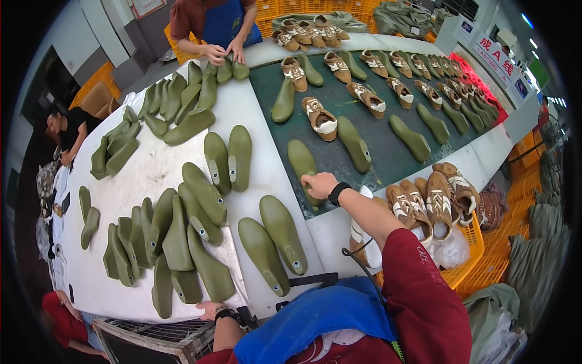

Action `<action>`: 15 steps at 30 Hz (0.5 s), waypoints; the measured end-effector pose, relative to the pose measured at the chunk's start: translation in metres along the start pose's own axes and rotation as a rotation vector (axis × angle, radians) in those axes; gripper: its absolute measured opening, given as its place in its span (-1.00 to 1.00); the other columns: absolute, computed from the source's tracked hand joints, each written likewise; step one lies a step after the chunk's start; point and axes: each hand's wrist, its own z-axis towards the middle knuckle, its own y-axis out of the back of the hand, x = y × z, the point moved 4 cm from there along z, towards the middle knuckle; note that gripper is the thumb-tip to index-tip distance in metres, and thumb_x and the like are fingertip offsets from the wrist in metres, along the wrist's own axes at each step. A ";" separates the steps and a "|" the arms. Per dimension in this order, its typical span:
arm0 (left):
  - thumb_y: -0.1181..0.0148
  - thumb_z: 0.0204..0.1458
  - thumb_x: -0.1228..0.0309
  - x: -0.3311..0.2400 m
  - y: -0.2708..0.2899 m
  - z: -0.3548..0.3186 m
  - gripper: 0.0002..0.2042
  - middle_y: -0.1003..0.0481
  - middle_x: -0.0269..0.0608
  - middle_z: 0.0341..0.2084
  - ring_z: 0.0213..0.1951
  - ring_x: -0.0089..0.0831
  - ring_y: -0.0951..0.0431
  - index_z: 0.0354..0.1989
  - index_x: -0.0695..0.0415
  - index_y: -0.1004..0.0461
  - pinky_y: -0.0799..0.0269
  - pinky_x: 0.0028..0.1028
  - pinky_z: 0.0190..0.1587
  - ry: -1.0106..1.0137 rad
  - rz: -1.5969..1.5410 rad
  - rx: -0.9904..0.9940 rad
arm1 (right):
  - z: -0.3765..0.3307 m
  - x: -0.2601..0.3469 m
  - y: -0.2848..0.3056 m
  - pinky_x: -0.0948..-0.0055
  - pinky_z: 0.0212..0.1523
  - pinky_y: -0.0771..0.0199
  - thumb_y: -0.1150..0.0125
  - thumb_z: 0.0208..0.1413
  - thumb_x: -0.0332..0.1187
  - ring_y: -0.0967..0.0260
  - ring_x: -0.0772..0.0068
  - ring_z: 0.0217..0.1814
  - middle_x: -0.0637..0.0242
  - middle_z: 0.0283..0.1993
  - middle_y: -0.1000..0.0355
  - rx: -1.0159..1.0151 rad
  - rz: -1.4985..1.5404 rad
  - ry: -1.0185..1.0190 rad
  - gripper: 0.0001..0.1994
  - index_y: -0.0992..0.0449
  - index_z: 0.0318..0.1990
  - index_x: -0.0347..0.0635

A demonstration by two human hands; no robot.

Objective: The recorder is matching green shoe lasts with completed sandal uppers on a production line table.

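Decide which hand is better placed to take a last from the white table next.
The left hand, probably: it rests at the near edge of the table, beside green lasts. The right hand is farther off, holding a last on the dark green surface.

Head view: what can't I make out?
In the head view:
Palm of the right hand: hidden by its back.
Far shoes on the green belt: too small to count.
Bottom of the orange crate: covered by nearer shoes, plastic.
Head of far co-worker: cut off by top edge.
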 end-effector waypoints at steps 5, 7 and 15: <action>0.28 -0.05 -0.23 -0.005 0.010 -0.007 -0.28 -0.36 0.31 -0.13 -0.10 0.19 -0.39 0.20 0.02 -0.01 -0.26 -0.02 -0.01 -0.031 0.034 0.091 | 0.008 0.002 -0.001 0.17 -0.33 -0.37 -0.01 -0.11 -0.31 -0.42 0.08 -0.35 0.18 -0.47 -0.44 -0.035 0.015 0.009 -0.83 -0.35 -0.29 0.05; 0.30 -0.03 -0.22 -0.003 0.006 -0.009 -0.26 -0.35 0.32 -0.12 -0.09 0.20 -0.38 0.21 0.07 0.02 -0.26 -0.04 0.00 -0.060 0.085 0.107 | 0.009 -0.001 0.001 0.17 -0.33 -0.37 -0.02 -0.12 -0.32 -0.42 0.09 -0.34 0.19 -0.47 -0.44 -0.035 -0.016 -0.012 -0.84 -0.36 -0.30 0.05; 0.30 -0.02 -0.21 -0.007 0.013 -0.017 -0.26 -0.34 0.31 -0.10 -0.09 0.21 -0.38 0.18 0.13 0.05 -0.26 -0.04 0.00 -0.020 0.027 0.221 | -0.023 0.006 0.025 0.17 -0.25 -0.40 -0.13 -0.09 -0.24 -0.40 0.02 -0.24 0.06 -0.31 -0.44 -0.020 0.040 0.020 -0.45 -0.17 0.13 0.02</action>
